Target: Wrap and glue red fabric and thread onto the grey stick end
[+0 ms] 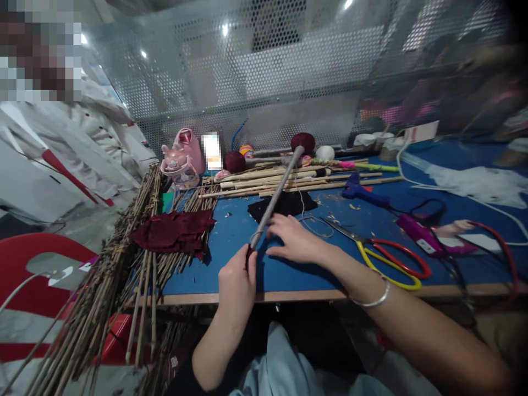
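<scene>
My left hand (238, 278) is closed around the near end of a long stick wrapped in grey yarn (274, 199). The stick slants up and away over the table, its far end in front of a dark red yarn ball (303, 144). Just right of the stick, my right hand (295, 239) has its fingers spread and bent, the fingertips close to the wrapping; whether they touch it I cannot tell. A thin grey strand (303, 203) trails over a black cloth (295, 204) beyond that hand. Scissors (373, 253) with red and yellow handles lie to its right.
Bundled twigs (136, 242) and a dark red cloth (173, 231) cover the table's left side. Bare sticks (264, 179) lie across the back. A blue glue gun (363, 191), a purple glue gun (429, 239) and cables occupy the right. A perforated metal screen (247, 71) stands behind.
</scene>
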The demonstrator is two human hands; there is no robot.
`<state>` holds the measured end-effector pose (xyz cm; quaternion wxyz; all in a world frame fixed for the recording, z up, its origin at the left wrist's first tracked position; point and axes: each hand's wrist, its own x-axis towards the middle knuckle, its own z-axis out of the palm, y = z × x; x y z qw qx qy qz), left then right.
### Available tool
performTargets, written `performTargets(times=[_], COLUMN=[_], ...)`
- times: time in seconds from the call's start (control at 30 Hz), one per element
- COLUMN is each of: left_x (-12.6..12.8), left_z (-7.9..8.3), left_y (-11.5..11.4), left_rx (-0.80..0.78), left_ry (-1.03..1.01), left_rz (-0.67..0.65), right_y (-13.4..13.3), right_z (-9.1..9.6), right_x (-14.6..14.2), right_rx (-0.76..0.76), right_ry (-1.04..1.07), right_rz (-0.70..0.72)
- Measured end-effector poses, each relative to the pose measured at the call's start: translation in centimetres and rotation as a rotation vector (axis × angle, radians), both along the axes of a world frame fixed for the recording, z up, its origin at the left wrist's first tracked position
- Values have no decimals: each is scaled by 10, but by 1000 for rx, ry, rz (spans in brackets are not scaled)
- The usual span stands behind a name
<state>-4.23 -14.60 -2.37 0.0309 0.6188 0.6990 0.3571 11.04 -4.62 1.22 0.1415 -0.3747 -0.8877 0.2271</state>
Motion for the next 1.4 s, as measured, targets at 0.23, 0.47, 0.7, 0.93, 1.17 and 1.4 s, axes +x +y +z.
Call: performTargets(times=[0.23,0.47,0.7,0.93,1.17,1.4], left_x=[-4,3,-3,-4,-21,-25], left_z=[-10,-5,8,24,32,28], left_y=[-3,-2,4,6,9,13], left_rx=[-30,-16,-8,-14,-98,-192], left_ry=[-27,-33,-87,-157,-296,-677], left_rz=[-7,-17,-25,-65,-42,-44], right_y=[42,73,-16,-36,-57,-56], right_z=[115,100,17,-37,-26,-25], right_x=[-3,-113,-37,-31,-34,-22], right_rx=[-459,196,70,-107,-190,-137], right_ry=[95,183,546,463,388,406], right_rz=[305,-19,-329,-105,-46,-200])
